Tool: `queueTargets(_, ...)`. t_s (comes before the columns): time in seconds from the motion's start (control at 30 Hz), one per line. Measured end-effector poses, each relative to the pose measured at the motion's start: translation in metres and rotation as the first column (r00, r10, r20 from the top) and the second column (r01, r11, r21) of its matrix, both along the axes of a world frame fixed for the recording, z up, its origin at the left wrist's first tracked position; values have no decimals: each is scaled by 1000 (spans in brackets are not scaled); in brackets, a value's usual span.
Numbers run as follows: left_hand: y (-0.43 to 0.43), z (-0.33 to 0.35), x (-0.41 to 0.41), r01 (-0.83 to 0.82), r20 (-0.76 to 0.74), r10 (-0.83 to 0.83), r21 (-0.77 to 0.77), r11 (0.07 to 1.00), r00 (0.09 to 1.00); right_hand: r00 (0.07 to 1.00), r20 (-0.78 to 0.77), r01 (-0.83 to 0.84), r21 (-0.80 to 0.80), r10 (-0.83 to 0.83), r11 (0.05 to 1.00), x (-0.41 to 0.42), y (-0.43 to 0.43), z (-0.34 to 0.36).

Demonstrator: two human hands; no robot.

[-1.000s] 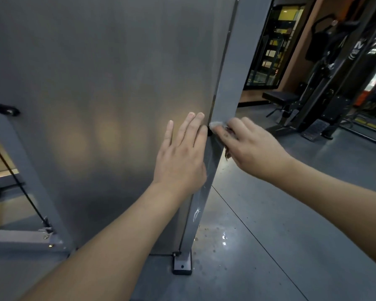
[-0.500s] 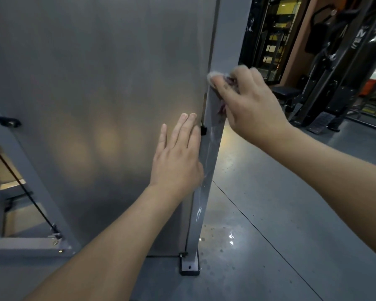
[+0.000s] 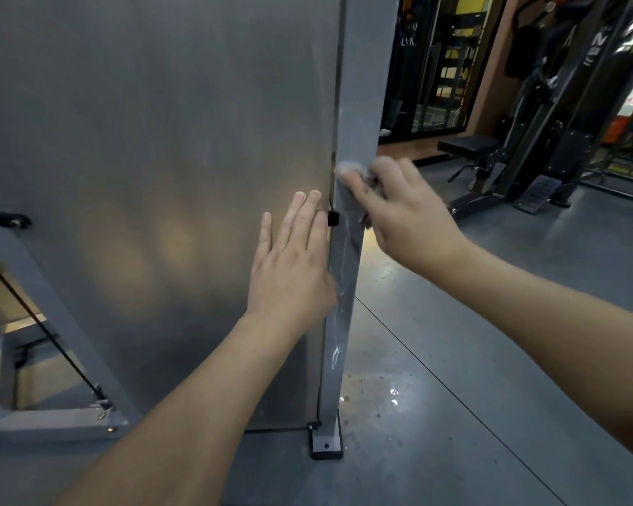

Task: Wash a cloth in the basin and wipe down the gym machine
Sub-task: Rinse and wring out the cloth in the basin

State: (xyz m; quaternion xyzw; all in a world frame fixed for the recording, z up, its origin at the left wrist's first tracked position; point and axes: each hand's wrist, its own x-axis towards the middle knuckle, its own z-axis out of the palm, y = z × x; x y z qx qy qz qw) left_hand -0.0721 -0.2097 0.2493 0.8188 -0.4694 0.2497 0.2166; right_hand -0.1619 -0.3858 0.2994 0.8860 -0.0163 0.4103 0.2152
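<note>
Your left hand (image 3: 289, 272) lies flat, fingers straight, on the grey brushed-metal panel (image 3: 143, 177) of the gym machine; your right hand (image 3: 406, 217) pinches a small white crumpled cloth (image 3: 348, 168) against the grey painted steel upright (image 3: 357, 104); wet drops (image 3: 393, 396) glisten on the grey floor (image 3: 490, 396).

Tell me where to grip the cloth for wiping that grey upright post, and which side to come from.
Grip the cloth bunched into a wad, fingertips behind it, as the right hand does. Come from the post's open right side: the post is narrow, and the metal panel abuts its left edge, where the left hand lies flat. A wad probably suits the narrow face better than a spread cloth.
</note>
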Motion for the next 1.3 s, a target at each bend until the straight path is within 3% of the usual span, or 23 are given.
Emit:
queueTargets(0.1,2,0,2,3,30,-3,16,1000,1000,985,-170,-45,-15,42,999,-22,-10,-70)
queueTargets(0.17,3,-1,3,0,44,-1,24,1000,999,960,-273,-84,-78,60,993,-23,-11,-79)
queueTargets(0.27,1,-4,3,4,42,-5,14,1000,999,988,-141,-80,-77,68,994,-9,-14,-46)
queueTargets(0.37,-1,-6,3,9,32,-9,10,1000,999,998,67,-23,67,18,997,0,-12,-35)
queueTargets(0.43,0,-7,4,7,50,-7,9,1000,999,999,-5,-52,87,52,995,-4,-10,-70)
queueTargets(0.53,1,-7,5,0,80,-1,11,1000,997,975,-208,-89,-29,81,996,-20,-13,-106)
queueTargets(0.6,0,-7,6,3,82,-3,8,1000,997,981,-160,-113,-23,108,993,-18,-19,-86)
queueTargets(0.73,-2,-9,5,3,65,-3,3,1000,998,990,116,-87,107,74,990,-5,-18,-55)
queueTargets(0.8,-1,-10,5,-3,70,2,14,1000,998,996,62,-76,144,68,987,-5,-14,-84)
queueTargets(0.9,0,-9,8,-4,87,1,38,999,996,980,-175,-86,58,95,995,-19,-9,-116)
queueTargets(0.93,1,-8,8,-4,86,0,43,999,996,976,-190,-104,38,109,994,-21,-12,-110)
queueTargets(1.03,0,-9,8,1,72,-3,28,1000,997,989,-38,-139,72,142,988,-13,-17,-62)
queueTargets(1.17,-3,-10,5,3,44,-4,24,1000,999,987,155,-71,180,43,981,2,-19,-31)
queueTargets(1.23,-2,-10,5,-9,55,7,31,999,998,991,100,-112,203,93,973,0,-11,-58)
queueTargets(1.3,-1,-9,6,-17,73,13,53,998,997,991,-67,-105,158,116,982,-12,-7,-77)
